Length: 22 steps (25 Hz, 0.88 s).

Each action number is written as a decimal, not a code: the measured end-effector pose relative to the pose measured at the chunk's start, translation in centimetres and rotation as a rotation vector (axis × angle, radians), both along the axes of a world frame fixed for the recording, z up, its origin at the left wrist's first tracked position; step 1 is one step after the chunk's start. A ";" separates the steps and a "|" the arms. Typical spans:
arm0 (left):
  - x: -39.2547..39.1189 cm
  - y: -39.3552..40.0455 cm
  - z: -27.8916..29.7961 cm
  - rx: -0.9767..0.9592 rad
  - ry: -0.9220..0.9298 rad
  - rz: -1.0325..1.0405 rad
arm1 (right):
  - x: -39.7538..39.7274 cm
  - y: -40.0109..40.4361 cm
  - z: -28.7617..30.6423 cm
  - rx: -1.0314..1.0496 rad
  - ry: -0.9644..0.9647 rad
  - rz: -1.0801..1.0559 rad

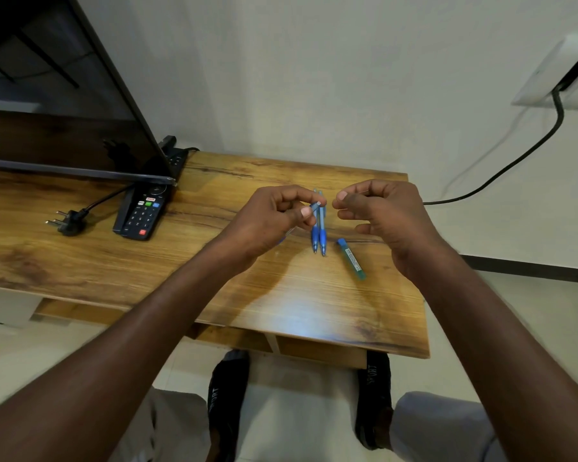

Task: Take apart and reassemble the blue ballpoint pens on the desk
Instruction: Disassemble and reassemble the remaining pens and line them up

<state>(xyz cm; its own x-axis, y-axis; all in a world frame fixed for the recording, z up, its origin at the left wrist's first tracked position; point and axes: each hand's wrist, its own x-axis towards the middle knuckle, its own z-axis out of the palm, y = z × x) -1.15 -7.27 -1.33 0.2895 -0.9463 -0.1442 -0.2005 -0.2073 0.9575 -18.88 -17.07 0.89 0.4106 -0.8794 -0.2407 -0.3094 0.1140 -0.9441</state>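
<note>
The left hand pinches a short translucent blue pen piece between thumb and fingertips, held above the wooden desk; its far end sticks out toward the right hand, which hovers just beside it with fingers curled and thumb near the forefinger. Whether the right hand holds some tiny part, I cannot tell. Two whole blue ballpoint pens with darker rubber grips lie side by side on the desk directly beneath the hands, tips toward the person, and a loose teal-blue barrel section with a printed label lies near them, to the right. The main risk, as I judge it, is a small spring or refill slipping from the pinch and rolling off the near desk edge to the floor. Another is mixing the loose barrel with parts of the intact pens, since all sit close together.
</note>
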 end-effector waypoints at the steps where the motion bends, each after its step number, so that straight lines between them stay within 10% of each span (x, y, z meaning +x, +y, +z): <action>1: 0.0 0.0 0.0 -0.002 0.011 -0.003 | 0.0 0.0 0.0 -0.004 -0.002 0.003; 22: -0.4 -0.1 -0.1 0.020 0.026 -0.018 | 0.1 0.2 -0.1 -0.048 -0.005 0.039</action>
